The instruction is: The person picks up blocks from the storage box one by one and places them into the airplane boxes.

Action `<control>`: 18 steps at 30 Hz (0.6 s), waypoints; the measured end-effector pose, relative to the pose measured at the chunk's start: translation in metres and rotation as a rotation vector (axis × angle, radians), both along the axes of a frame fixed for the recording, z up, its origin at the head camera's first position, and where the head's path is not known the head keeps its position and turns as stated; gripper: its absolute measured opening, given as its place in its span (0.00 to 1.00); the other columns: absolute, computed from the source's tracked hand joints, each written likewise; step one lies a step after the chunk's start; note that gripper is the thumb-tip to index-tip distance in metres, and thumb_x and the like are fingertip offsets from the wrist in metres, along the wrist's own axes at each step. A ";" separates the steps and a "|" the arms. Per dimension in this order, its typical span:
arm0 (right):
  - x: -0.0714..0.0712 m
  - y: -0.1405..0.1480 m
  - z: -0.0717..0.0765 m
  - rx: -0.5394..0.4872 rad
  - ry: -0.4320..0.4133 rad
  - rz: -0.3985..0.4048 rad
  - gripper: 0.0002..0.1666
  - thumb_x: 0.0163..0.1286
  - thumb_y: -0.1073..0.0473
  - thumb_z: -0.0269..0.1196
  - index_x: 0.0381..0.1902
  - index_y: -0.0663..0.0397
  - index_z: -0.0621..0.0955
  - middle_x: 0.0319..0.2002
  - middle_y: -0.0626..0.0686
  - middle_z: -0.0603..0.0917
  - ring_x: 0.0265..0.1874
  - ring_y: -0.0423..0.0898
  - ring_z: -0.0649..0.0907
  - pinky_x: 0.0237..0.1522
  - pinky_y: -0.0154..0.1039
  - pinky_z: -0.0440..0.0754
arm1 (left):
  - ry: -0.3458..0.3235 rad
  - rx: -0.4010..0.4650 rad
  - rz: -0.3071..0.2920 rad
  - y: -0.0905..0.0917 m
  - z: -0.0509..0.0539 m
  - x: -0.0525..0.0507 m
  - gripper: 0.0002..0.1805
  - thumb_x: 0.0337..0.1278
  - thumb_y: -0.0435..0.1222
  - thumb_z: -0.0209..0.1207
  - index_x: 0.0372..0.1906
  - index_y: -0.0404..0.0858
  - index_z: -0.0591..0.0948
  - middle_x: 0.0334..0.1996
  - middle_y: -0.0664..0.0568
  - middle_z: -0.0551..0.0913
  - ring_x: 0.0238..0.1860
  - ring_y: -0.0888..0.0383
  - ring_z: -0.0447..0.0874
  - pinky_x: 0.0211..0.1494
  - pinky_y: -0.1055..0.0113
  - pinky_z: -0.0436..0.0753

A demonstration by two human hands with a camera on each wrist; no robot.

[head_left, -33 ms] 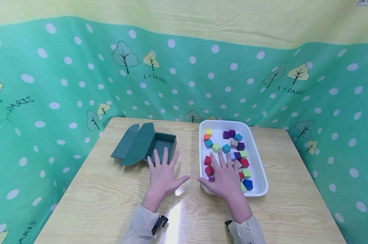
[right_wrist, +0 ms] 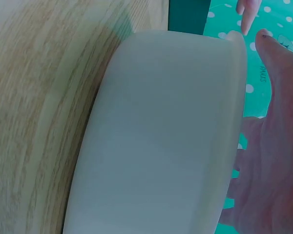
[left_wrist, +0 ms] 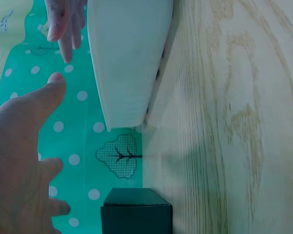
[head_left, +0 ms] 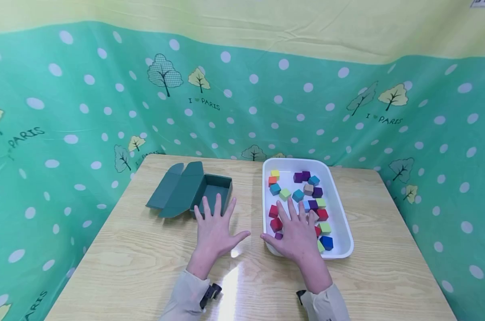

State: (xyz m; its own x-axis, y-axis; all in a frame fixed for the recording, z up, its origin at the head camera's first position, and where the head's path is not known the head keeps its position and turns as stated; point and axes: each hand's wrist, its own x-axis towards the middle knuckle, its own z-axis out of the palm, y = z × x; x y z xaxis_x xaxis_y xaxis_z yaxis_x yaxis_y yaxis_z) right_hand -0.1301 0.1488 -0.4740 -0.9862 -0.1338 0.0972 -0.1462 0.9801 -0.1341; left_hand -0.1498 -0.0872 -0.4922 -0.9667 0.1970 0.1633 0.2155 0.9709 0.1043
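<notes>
The right grip (head_left: 296,232) hovered, spread, above the white tray (head_left: 339,218) of colored cubes (head_left: 298,195); left of the tray were an open green box (head_left: 189,189) and the left grip (head_left: 214,232) (likewise splayed)

There were two hands (head_left: 214,234), one table (head_left: 130,258), one box (head_left: 209,183), one tray (head_left: 287,180) and 22 visible cubes (head_left: 285,194): five purple, four red, four lime, three teal, two beige, one each of yellow, orange, light blue and dark blue.
</notes>
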 end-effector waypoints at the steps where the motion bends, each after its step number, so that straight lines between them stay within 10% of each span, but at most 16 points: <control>1: 0.000 0.000 0.000 0.002 0.000 -0.001 0.65 0.48 0.17 0.57 0.77 0.40 0.54 0.76 0.58 0.48 0.73 0.65 0.42 0.64 0.70 0.37 | -0.001 0.002 -0.001 0.000 0.000 0.000 0.57 0.41 0.80 0.42 0.77 0.57 0.49 0.75 0.39 0.47 0.71 0.27 0.33 0.65 0.30 0.35; 18: -0.001 0.003 0.004 -0.027 0.005 0.013 0.65 0.47 0.17 0.58 0.77 0.39 0.54 0.76 0.55 0.50 0.73 0.63 0.49 0.63 0.71 0.48 | 0.023 0.060 -0.026 -0.004 -0.001 0.002 0.53 0.48 0.73 0.51 0.77 0.53 0.55 0.74 0.38 0.53 0.71 0.27 0.37 0.67 0.32 0.43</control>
State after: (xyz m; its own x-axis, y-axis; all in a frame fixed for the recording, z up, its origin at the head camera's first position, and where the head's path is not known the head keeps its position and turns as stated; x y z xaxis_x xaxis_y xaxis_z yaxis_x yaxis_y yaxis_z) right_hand -0.1311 0.1521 -0.4697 -0.9840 -0.1434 0.1058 -0.1592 0.9743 -0.1595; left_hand -0.1477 -0.0908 -0.4934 -0.9571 0.2115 0.1979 0.2439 0.9570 0.1572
